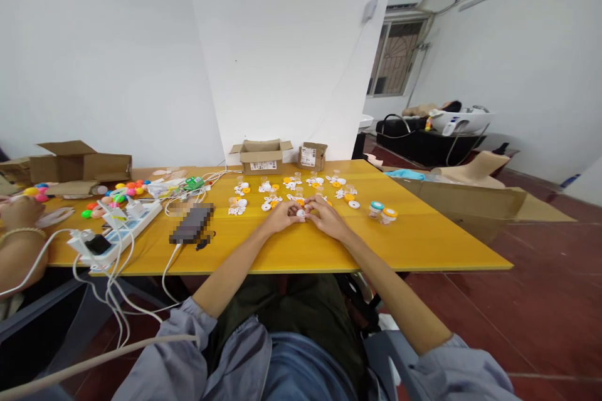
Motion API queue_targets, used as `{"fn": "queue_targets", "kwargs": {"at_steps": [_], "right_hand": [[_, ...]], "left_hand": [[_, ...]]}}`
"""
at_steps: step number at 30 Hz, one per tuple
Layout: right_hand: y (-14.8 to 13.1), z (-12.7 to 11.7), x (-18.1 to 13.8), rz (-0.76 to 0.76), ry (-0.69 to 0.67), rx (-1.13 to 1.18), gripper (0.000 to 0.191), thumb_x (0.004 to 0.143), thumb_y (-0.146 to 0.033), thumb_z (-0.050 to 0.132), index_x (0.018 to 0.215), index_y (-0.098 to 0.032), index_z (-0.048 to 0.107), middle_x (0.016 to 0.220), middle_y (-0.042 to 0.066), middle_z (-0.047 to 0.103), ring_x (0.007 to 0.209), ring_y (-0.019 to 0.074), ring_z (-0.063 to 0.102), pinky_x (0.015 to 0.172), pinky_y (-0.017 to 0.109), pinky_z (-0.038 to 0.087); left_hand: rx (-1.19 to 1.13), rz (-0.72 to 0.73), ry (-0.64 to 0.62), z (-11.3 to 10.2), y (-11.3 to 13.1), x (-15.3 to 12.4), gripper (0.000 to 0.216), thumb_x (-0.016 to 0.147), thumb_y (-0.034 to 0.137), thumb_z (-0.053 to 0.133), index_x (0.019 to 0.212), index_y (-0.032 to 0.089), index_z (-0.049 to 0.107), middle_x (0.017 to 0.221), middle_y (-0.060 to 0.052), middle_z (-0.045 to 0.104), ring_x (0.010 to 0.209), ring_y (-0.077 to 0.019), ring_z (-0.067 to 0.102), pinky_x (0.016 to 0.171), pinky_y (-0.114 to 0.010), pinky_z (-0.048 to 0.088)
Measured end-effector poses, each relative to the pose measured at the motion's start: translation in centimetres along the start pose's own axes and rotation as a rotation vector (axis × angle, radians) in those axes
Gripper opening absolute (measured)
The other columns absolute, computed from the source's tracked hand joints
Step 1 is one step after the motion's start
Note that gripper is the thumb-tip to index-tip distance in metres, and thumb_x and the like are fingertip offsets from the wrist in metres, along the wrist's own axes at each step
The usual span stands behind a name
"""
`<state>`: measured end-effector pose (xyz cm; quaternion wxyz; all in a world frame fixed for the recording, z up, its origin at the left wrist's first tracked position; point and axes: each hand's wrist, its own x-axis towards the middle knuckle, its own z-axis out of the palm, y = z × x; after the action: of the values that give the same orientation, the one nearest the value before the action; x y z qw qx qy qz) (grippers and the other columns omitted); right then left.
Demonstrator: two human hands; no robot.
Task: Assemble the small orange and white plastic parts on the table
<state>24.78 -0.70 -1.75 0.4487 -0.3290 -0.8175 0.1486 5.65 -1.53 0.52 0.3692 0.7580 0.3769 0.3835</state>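
Observation:
My left hand (283,215) and my right hand (324,215) meet over the yellow table (263,250), fingertips closed around one small white round piece (301,213). The fingers hide part of it, so its exact kind does not show. Just beyond my hands lie several groups of small white parts, orange lids and clear cups. A white ring-shaped disc (353,205) lies to the right of my right hand. Farther right stand two filled clear jars, a teal-lidded jar (375,210) and an orange-lidded jar (388,217).
An open cardboard box (261,166) and a smaller box (312,156) stand against the wall. At left are a blurred dark device (192,223), a power strip (122,232) with cables, and coloured balls (126,188). Another person's arm (21,232) rests at far left.

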Motion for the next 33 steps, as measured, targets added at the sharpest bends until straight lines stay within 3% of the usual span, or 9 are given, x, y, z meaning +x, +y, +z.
{"fn": "queue_targets", "kwargs": {"at_steps": [15, 22, 25, 28, 33], "right_hand": [[4.0, 0.1, -0.6, 0.239, 0.290, -0.344, 0.013, 0.075, -0.020, 0.064, 0.063, -0.025, 0.060, 0.097, 0.010, 0.065, 0.096, 0.0287, 0.057, 0.088, 0.045, 0.048], [3.5, 0.1, -0.4, 0.255, 0.363, -0.358, 0.014, 0.076, -0.019, 0.062, 0.063, -0.024, 0.059, 0.095, 0.012, 0.063, 0.095, 0.0305, 0.057, 0.088, 0.048, 0.049], [2.2, 0.1, -0.1, 0.122, 0.327, -0.264, 0.011, 0.081, -0.022, 0.059, 0.071, -0.025, 0.062, 0.101, 0.010, 0.064, 0.102, 0.0290, 0.059, 0.092, 0.047, 0.049], [0.8, 0.1, 0.1, -0.014, 0.199, -0.183, 0.010, 0.085, -0.025, 0.059, 0.077, -0.026, 0.065, 0.108, 0.008, 0.064, 0.106, 0.0273, 0.059, 0.095, 0.047, 0.049], [-0.1, 0.0, 0.2, -0.058, 0.064, -0.140, 0.010, 0.084, -0.023, 0.061, 0.076, -0.026, 0.066, 0.112, 0.008, 0.064, 0.108, 0.0266, 0.060, 0.095, 0.046, 0.049]], "left_hand": [[0.129, -0.002, 0.019, 0.1, -0.4, 0.2, 0.015, 0.073, 0.020, 0.068, 0.088, 0.016, 0.071, 0.072, 0.001, 0.065, 0.064, -0.0123, 0.054, 0.066, -0.026, 0.045], [0.171, 0.035, -0.002, -0.1, -0.6, 0.1, 0.020, 0.077, 0.022, 0.067, 0.094, 0.015, 0.074, 0.072, 0.001, 0.064, 0.065, -0.0123, 0.052, 0.065, -0.025, 0.044], [0.173, 0.048, -0.014, -0.1, -0.6, 0.1, 0.021, 0.078, 0.025, 0.068, 0.095, 0.015, 0.074, 0.069, 0.001, 0.062, 0.063, -0.0119, 0.050, 0.063, -0.024, 0.042], [0.149, 0.067, -0.031, -0.1, -0.5, 0.1, 0.021, 0.079, 0.030, 0.069, 0.092, 0.014, 0.073, 0.066, 0.002, 0.060, 0.061, -0.0115, 0.048, 0.062, -0.024, 0.041], [0.065, 0.057, -0.070, -0.1, -0.5, 0.1, 0.024, 0.077, 0.035, 0.073, 0.089, 0.014, 0.072, 0.062, 0.004, 0.056, 0.060, -0.0108, 0.046, 0.061, -0.024, 0.041]]}}
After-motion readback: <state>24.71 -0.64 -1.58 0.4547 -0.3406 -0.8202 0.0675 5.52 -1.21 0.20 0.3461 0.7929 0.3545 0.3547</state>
